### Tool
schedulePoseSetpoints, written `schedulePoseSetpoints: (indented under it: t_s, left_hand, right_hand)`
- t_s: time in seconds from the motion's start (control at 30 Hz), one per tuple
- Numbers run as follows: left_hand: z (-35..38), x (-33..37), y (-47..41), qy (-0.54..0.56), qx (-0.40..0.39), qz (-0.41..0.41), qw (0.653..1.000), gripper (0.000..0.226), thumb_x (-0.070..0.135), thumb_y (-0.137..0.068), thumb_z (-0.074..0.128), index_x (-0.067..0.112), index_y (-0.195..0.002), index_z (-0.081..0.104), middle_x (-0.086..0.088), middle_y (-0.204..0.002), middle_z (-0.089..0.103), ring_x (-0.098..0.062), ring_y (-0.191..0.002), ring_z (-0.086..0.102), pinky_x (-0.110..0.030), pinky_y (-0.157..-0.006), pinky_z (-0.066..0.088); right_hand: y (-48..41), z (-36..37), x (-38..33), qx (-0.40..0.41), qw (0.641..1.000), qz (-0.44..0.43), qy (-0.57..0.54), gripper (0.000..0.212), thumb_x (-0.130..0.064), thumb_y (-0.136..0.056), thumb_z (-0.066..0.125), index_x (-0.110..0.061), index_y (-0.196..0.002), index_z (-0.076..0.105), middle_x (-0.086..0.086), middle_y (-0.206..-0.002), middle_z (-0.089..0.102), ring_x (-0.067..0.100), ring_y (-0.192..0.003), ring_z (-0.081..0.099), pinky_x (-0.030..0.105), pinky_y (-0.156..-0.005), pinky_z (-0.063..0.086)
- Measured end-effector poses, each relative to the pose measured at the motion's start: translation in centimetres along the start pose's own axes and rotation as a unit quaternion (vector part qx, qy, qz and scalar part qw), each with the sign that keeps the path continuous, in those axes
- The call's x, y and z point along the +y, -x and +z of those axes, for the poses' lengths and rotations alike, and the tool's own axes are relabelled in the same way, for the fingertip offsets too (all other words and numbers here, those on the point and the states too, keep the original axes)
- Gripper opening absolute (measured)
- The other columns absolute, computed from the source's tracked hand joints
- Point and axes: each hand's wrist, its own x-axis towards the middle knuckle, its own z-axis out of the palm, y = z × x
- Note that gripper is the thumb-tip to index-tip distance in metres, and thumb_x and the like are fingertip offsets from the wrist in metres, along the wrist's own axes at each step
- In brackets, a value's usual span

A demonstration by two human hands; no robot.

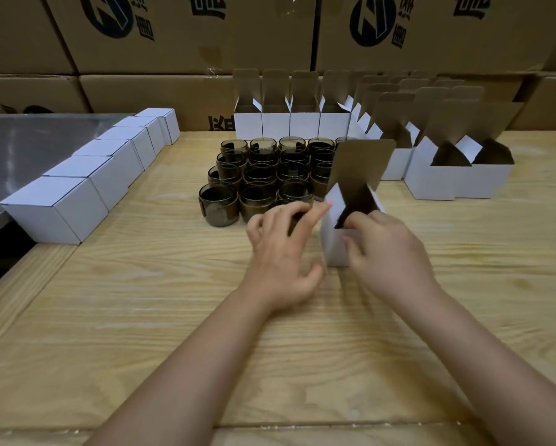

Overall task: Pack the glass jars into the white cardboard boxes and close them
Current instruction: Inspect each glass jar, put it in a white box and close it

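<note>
Two bare hands work one open box (334,249) near the middle of the table (173,300), seen from the head camera. The right hand (389,255) grips the box's near wall, fingers curled over its rim. The left hand (283,252) is spread and relaxed, holding nothing, its index tip touching the left flap (336,201). The lid (363,162) stands upright. The interior is too dark to tell whether a jar sits inside.

The jars (260,175) stand packed just behind the left hand, which could knock the front row. A hard push on the flap could tip the box, or shut it empty.

Closed boxes (86,185) line the left; open boxes (456,181) wait behind and right.
</note>
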Motion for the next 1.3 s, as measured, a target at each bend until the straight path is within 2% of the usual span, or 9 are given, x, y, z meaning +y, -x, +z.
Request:
schedulePoseSetpoints:
  t_s: [0.2, 0.3, 0.4, 0.53, 0.67, 0.83, 0.97, 1.1, 1.3]
  left_hand:
    - [0.2, 0.2, 0.1, -0.014, -0.043, 0.037, 0.998, 0.078, 0.051, -0.075, 0.053, 0.036, -0.144, 0.017, -0.005, -0.144, 0.048, -0.022, -0.144, 0.028, -0.051, -0.116, -0.009]
    - [0.1, 0.4, 0.0, 0.019, -0.033, 0.041, 0.998, 0.073, 0.055, -0.079, 0.053, 0.033, -0.14, 0.019, -0.007, -0.137, 0.055, -0.025, -0.141, 0.036, -0.047, -0.115, -0.018]
    - [0.3, 0.6, -0.2, 0.042, -0.008, 0.07, 0.997, 0.075, 0.049, -0.077, 0.07, 0.023, -0.132, 0.026, -0.005, -0.125, 0.063, -0.02, -0.125, 0.056, -0.046, -0.116, -0.017]
    - [0.9, 1.2, 0.0, 0.025, -0.016, 0.109, 0.994, 0.065, 0.038, -0.077, 0.077, 0.015, -0.122, 0.036, -0.001, -0.109, 0.07, -0.012, -0.106, 0.066, -0.046, -0.12, -0.004]
    - [0.9, 1.2, 0.0, 0.02, -0.025, 0.095, 0.995, 0.044, 0.025, -0.082, 0.075, 0.003, -0.116, 0.058, -0.002, -0.1, 0.072, -0.014, -0.1, 0.067, -0.046, -0.119, 0.012]
    - [0.7, 1.5, 0.0, 0.01, -0.073, 0.086, 0.994, 0.039, 0.022, -0.09, 0.064, 0.009, -0.126, 0.057, 0.001, -0.108, 0.069, -0.011, -0.11, 0.061, -0.039, -0.12, 0.014]
    - [0.6, 1.5, 0.0, 0.009, -0.081, 0.079, 0.994, 0.038, 0.02, -0.091, 0.062, 0.01, -0.127, 0.057, 0.001, -0.111, 0.068, -0.012, -0.113, 0.059, -0.04, -0.12, 0.015]
    - [0.5, 1.5, 0.1, 0.02, -0.096, 0.084, 0.992, 0.033, 0.017, -0.092, 0.06, 0.01, -0.124, 0.061, -0.001, -0.105, 0.069, -0.018, -0.108, 0.062, -0.037, -0.116, 0.024]
    - [0.6, 1.6, 0.1, 0.018, -0.048, 0.102, 0.993, 0.04, 0.029, -0.091, 0.057, 0.014, -0.128, 0.061, -0.003, -0.098, 0.069, -0.025, -0.099, 0.061, -0.042, -0.1, 0.039]
  right_hand:
    - [0.9, -0.1, -1.1, 0.008, 1.0, -0.008, -0.008, 0.016, -0.023, -0.088, 0.053, -0.021, -0.101, 0.062, -0.005, -0.082, 0.052, 0.017, -0.078, 0.043, 0.03, -0.059, 0.03]
    - [1.3, -0.7, -0.9, 0.036, 0.995, -0.029, -0.083, 0.013, -0.017, -0.087, 0.056, -0.019, -0.095, 0.066, -0.004, -0.083, 0.066, 0.019, -0.077, 0.058, 0.033, -0.062, 0.043]
    - [1.7, -1.3, -0.3, 0.18, 0.964, -0.061, -0.185, 0.009, -0.012, -0.087, 0.059, -0.009, -0.083, 0.067, -0.004, -0.073, 0.063, 0.013, -0.062, 0.057, 0.023, -0.059, 0.044]
    - [1.4, -0.6, 1.0, 0.282, 0.939, -0.019, -0.194, 0.017, -0.018, -0.084, 0.069, -0.003, -0.088, 0.061, 0.003, -0.088, 0.05, 0.003, -0.068, 0.036, 0.008, -0.063, 0.034]
    - [0.6, 0.5, 3.1, 0.201, 0.961, 0.114, -0.152, 0.049, -0.035, -0.08, 0.072, -0.015, -0.121, 0.053, 0.008, -0.124, 0.043, 0.02, -0.103, 0.047, 0.032, -0.072, 0.042]
    - [-0.4, 1.1, 5.3, 0.075, 0.989, 0.124, -0.004, 0.057, -0.056, -0.081, 0.063, -0.028, -0.13, 0.055, -0.001, -0.145, 0.041, 0.028, -0.121, 0.025, 0.043, -0.099, 0.023]
    - [-0.6, 1.6, 5.8, 0.089, 0.988, 0.106, 0.065, 0.042, -0.031, -0.084, 0.069, -0.018, -0.123, 0.06, 0.009, -0.14, 0.045, 0.038, -0.132, 0.024, 0.05, -0.104, 0.017]
    - [-0.7, 1.2, 6.2, 0.138, 0.987, 0.052, 0.067, 0.044, 0.007, -0.075, 0.062, -0.006, -0.116, 0.065, 0.02, -0.118, 0.058, 0.045, -0.107, 0.049, 0.052, -0.08, 0.04]
    - [-0.3, 0.1, 5.1, 0.228, 0.966, 0.003, 0.12, 0.02, 0.008, -0.071, 0.066, -0.001, -0.088, 0.071, 0.021, -0.09, 0.065, 0.042, -0.076, 0.058, 0.037, -0.05, 0.043]
